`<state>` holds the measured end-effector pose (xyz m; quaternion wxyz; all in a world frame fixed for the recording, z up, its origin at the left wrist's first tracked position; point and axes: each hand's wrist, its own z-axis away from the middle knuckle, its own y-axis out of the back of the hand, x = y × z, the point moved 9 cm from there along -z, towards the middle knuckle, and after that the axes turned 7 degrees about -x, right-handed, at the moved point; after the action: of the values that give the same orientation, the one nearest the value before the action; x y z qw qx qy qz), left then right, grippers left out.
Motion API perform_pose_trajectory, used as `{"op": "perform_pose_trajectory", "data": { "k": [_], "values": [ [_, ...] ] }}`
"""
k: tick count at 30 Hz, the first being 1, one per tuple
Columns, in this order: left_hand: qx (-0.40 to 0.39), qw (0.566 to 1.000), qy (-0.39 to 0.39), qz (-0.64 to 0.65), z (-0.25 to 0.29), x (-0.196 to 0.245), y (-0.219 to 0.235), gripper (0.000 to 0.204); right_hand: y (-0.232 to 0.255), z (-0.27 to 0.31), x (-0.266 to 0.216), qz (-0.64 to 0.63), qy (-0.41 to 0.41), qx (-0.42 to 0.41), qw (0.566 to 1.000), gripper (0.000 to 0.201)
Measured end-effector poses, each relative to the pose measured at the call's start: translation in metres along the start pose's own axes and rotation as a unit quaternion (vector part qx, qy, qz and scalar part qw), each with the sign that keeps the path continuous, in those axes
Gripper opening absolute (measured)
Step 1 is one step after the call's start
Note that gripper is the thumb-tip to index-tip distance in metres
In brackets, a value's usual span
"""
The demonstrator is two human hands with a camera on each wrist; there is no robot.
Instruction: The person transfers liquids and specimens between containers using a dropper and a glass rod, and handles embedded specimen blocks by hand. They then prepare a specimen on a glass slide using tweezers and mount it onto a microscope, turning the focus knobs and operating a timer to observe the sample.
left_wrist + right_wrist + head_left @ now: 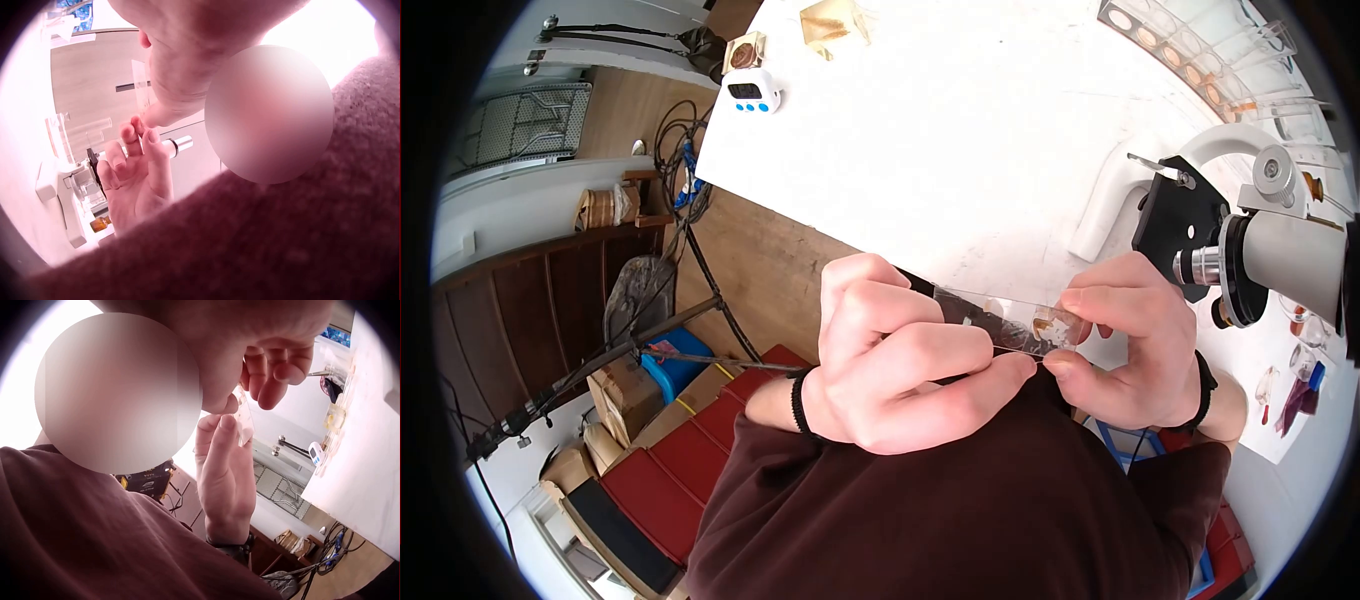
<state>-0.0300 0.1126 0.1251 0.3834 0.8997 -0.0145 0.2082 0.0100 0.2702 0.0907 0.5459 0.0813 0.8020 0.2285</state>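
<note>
Clear slide (1006,320) (thin, rectangular), pinched by both hands (905,360) (1135,345), near a white table (920,150), microscope (1285,255) to the right.

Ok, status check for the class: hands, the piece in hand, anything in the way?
Left hand, right hand: both gripping clear slide. Slide held up, off table. Microscope near right hand; nothing seen blocking.
</note>
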Motion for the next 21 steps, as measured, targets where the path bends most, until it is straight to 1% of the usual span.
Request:
{"op": "perform_pose_trajectory", "data": {
  "k": [1,2,6,9,11,12,15,17,18,19,21],
  "values": [
    [-0.011,1.000,0.003,0.006,0.001,0.000,0.001,0.035,0.000,0.000,0.000,0.000,0.000,0.000,1.000,0.046],
    [-0.023,1.000,0.005,0.011,0.002,-0.001,0.000,0.038,0.000,0.001,0.001,0.000,0.001,0.000,1.000,0.047],
    [-0.008,1.000,0.000,0.015,0.006,-0.001,0.005,0.035,0.001,0.002,0.002,-0.001,-0.008,-0.005,1.000,0.048],
    [-0.005,0.999,0.020,0.030,0.007,-0.002,0.005,0.035,0.005,0.000,0.000,-0.020,-0.005,0.018,1.000,0.047],
    [-0.002,0.997,0.057,0.052,0.005,-0.007,0.005,0.036,0.005,0.001,0.002,-0.029,-0.008,0.022,0.999,0.047],
    [-0.002,0.997,0.057,0.051,0.006,-0.008,0.005,0.036,0.005,0.001,0.003,-0.038,-0.011,0.027,0.999,0.048],
    [0.013,0.993,0.079,0.089,0.008,-0.016,0.007,0.033,0.006,0.000,0.003,-0.045,-0.013,0.031,0.998,0.049],
    [0.039,0.985,0.105,0.132,0.005,-0.025,0.011,0.031,0.006,0.000,0.003,-0.048,-0.012,0.033,0.998,0.049],
    [0.038,0.985,0.105,0.132,0.006,-0.026,0.011,0.031,0.006,0.001,0.004,-0.050,-0.011,0.034,0.998,0.050],
    [0.044,0.984,0.110,0.132,0.006,-0.028,0.012,0.029,0.007,0.001,0.005,-0.050,-0.011,0.034,0.998,0.050],
    [0.050,0.983,0.114,0.132,0.008,-0.032,0.011,0.027,0.002,0.002,0.005,-0.030,-0.008,0.001,1.000,0.049]
  ]
}}
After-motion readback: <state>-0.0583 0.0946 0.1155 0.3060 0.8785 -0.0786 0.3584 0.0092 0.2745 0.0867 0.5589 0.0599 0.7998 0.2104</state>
